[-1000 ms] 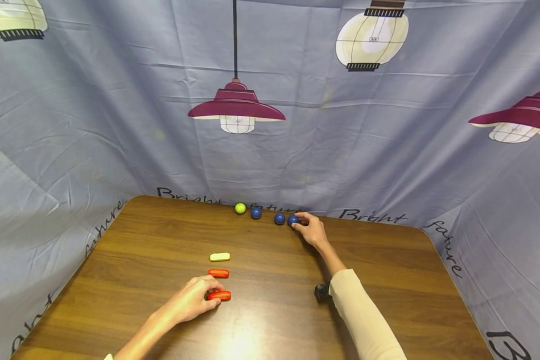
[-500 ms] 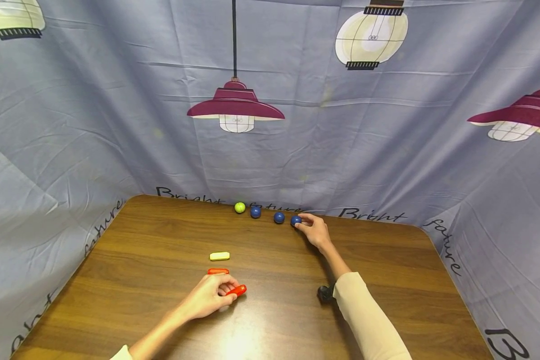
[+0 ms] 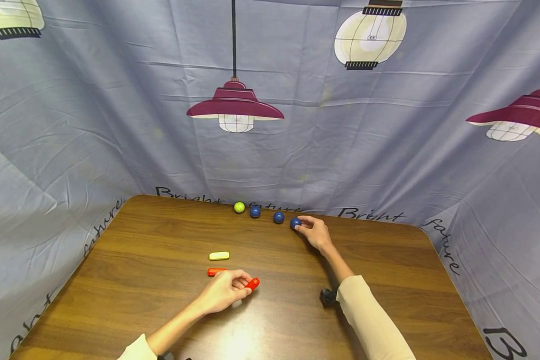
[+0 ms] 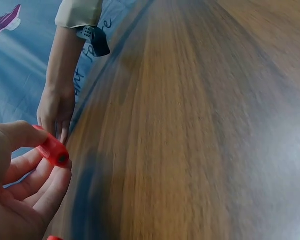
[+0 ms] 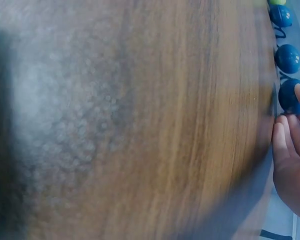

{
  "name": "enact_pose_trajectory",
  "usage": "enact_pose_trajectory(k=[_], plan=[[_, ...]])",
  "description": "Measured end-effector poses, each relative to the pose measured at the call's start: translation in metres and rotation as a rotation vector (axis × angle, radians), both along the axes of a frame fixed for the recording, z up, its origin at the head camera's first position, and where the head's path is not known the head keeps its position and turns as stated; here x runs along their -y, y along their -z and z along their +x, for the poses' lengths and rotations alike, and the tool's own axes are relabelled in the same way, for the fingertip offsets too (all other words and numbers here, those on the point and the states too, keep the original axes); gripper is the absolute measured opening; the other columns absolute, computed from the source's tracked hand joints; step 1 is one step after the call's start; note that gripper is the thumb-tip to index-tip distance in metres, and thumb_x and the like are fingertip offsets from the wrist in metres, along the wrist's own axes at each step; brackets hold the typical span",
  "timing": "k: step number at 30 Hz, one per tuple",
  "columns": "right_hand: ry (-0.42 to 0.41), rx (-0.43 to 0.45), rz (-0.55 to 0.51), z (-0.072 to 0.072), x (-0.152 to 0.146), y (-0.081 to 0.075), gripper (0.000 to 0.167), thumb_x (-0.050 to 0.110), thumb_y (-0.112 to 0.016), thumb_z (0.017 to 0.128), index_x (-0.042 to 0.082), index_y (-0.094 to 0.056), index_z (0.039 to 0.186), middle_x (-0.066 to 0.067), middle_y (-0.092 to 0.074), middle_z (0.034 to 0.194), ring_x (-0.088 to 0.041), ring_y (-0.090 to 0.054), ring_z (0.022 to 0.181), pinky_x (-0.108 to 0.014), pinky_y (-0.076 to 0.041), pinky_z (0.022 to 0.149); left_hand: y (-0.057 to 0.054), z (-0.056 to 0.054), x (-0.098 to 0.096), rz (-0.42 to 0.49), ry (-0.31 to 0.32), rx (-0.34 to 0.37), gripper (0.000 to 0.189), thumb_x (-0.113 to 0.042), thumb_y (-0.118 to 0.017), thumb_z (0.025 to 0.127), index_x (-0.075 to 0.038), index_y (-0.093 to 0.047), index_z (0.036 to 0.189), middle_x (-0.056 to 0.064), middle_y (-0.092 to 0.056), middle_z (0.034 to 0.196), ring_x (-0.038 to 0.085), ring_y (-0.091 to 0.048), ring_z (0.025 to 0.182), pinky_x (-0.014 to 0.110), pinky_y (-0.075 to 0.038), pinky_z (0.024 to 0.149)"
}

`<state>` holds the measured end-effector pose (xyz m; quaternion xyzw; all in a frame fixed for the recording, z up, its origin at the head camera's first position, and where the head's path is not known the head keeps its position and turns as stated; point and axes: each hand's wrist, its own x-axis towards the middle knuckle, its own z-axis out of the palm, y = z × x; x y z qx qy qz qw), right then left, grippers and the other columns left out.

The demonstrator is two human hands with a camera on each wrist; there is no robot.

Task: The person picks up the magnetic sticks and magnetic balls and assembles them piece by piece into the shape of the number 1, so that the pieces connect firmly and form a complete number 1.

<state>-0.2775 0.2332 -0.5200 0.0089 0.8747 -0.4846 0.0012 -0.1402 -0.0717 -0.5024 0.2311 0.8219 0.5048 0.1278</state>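
In the head view my left hand (image 3: 222,291) pinches a small red oblong piece (image 3: 252,284) between thumb and fingers. The left wrist view shows that red piece (image 4: 54,152) with rounded edges and a dark spot at its end, held off the tabletop. Another red piece (image 3: 215,272) lies partly behind the left hand, and a yellow oblong piece (image 3: 219,256) lies beyond it. At the table's far edge my right hand (image 3: 315,233) grips a blue ball (image 3: 295,223) with thumb and fingertips. The right wrist view shows the thumb on this ball (image 5: 290,96).
Left of the held ball, two more blue balls (image 3: 278,217) and a yellow-green ball (image 3: 239,207) stand in a row along the far edge of the wooden table (image 3: 162,240). A printed curtain (image 3: 270,150) hangs behind. A black device (image 3: 327,297) sits at the right wrist.
The left hand has lifted its red piece from beside the other red one and carried it right and away, turning it. The right hand has shifted its blue ball slightly right.
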Motion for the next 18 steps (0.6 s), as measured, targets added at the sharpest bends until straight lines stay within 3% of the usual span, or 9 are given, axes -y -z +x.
enact_pose_trajectory(k=[10, 18], plan=[[-0.011, -0.002, -0.027, 0.003, 0.003, 0.0, 0.04, 0.013, -0.074, 0.091, 0.004, -0.065, 0.129, -0.017, -0.068, 0.12, -0.031, -0.064, 0.112, -0.042, -0.051, 0.096, -0.001, -0.005, -0.014, 0.134, -0.092, 0.195, 0.024, -0.01, -0.073, 0.088, 0.003, -0.066, 0.107, 0.005, -0.065, 0.092, 0.016, -0.066, 0.081, 0.024, -0.052, 0.069], [-0.023, -0.008, -0.044, 0.006, 0.003, 0.001, 0.04, 0.013, -0.074, 0.091, 0.003, -0.065, 0.129, -0.017, -0.068, 0.12, -0.031, -0.064, 0.112, -0.043, -0.051, 0.096, -0.001, -0.009, -0.025, 0.241, -0.126, 0.329, 0.025, -0.005, -0.07, 0.088, 0.008, -0.064, 0.108, 0.008, -0.065, 0.093, 0.016, -0.066, 0.084, 0.028, -0.057, 0.074]])
